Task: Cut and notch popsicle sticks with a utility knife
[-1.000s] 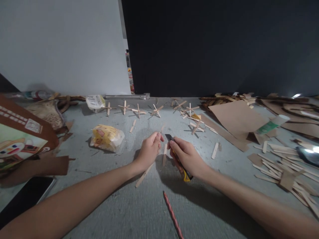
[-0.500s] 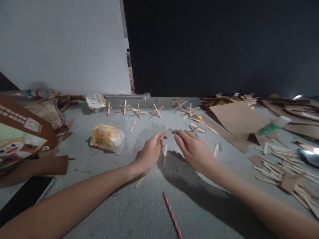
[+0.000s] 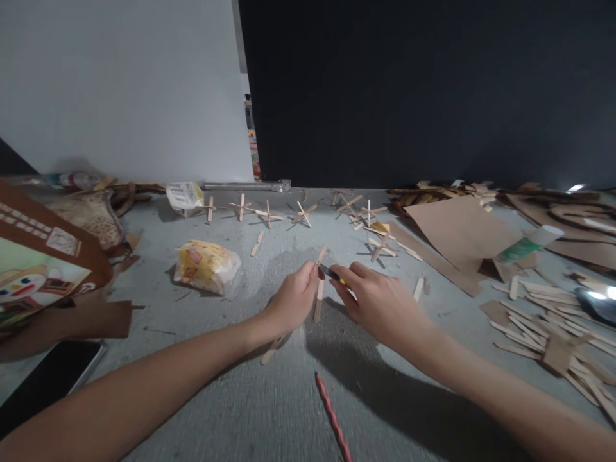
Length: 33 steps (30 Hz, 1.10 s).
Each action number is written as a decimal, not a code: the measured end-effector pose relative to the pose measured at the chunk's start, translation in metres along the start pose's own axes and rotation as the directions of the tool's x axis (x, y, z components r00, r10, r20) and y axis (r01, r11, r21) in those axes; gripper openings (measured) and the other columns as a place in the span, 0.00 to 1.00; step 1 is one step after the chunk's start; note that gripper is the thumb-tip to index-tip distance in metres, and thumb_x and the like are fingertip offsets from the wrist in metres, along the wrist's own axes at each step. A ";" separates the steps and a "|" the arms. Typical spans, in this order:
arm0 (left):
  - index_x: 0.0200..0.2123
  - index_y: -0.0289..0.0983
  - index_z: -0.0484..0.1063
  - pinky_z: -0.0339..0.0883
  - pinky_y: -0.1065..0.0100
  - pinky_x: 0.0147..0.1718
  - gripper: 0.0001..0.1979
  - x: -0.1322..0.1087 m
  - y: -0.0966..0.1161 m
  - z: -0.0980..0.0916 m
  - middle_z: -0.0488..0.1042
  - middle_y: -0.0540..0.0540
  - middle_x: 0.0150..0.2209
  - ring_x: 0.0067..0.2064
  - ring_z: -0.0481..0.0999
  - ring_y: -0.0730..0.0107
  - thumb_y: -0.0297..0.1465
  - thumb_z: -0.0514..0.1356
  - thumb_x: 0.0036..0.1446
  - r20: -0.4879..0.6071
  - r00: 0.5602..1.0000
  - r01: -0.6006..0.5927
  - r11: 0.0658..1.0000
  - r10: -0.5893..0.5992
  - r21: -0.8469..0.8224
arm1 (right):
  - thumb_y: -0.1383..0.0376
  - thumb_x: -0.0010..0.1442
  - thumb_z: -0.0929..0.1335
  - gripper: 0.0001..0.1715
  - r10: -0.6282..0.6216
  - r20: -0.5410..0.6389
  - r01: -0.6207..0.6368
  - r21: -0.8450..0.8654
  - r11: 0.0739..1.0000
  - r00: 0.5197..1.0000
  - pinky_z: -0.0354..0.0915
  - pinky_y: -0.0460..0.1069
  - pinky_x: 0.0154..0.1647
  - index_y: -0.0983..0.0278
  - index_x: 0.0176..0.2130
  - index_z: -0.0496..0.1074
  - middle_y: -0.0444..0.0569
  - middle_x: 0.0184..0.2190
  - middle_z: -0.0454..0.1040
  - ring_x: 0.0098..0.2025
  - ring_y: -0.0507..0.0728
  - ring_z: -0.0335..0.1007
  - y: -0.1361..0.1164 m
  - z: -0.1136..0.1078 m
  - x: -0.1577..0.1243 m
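Observation:
My left hand pinches a flat wooden popsicle stick, whose upper end sticks out past the fingertips. In my right hand is a utility knife with a dark and yellow handle. Its blade end meets the stick just above my left thumb. Below, another popsicle stick lies on the grey surface between the hands. A further stick lies partly hidden under my left wrist. Several crossed-stick pieces, one of them a star shape, stand in a row farther back.
A yellow plastic packet lies to the left, a phone nearer. At right are loose sticks, cardboard and a green-white glue stick. A red twisted rod lies in front.
My right hand has come down and left, bringing the knife blade against the stick. My left hand has shifted slightly, still pinching the stick.

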<state>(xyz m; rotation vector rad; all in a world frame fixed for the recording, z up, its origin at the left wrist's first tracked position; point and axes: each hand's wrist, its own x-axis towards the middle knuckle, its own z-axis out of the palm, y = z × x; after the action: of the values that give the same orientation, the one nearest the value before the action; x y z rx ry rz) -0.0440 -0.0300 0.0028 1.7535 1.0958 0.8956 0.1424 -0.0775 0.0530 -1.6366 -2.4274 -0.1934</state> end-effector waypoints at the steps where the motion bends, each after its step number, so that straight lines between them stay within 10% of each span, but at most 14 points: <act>1: 0.36 0.40 0.65 0.54 0.69 0.29 0.18 0.000 -0.001 0.001 0.63 0.54 0.25 0.28 0.63 0.70 0.44 0.48 0.74 0.007 1.000 0.004 0.999 -0.003 -0.034 | 0.60 0.77 0.60 0.17 -0.008 -0.011 0.008 -0.001 1.000 1.000 0.42 0.51 0.25 0.61 0.54 0.75 0.50 0.36 0.76 0.25 0.54 0.68 0.000 0.000 0.000; 13: 0.37 0.39 0.69 0.57 0.69 0.30 0.24 0.000 0.006 -0.001 0.60 0.54 0.26 0.28 0.61 0.71 0.54 0.51 0.70 0.133 0.991 0.035 0.976 -0.006 -0.215 | 0.57 0.70 0.67 0.11 0.153 -0.284 0.009 0.498 0.867 0.946 0.61 0.48 0.32 0.60 0.43 0.76 0.45 0.28 0.74 0.27 0.54 0.69 0.016 0.020 0.016; 33: 0.37 0.39 0.67 0.59 0.67 0.33 0.10 0.001 0.006 -0.001 0.68 0.51 0.29 0.32 0.67 0.69 0.36 0.52 0.70 0.152 0.986 -0.062 0.996 0.071 -0.067 | 0.57 0.72 0.63 0.12 0.134 -0.020 -0.093 0.612 0.785 0.991 0.64 0.49 0.35 0.60 0.41 0.71 0.49 0.33 0.79 0.32 0.57 0.75 0.012 0.028 0.016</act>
<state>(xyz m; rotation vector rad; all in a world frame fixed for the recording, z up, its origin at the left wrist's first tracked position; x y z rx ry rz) -0.0431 -0.0303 0.0084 1.7854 0.9049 0.8104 0.1447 -0.0528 0.0298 -1.4232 -2.0153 0.5082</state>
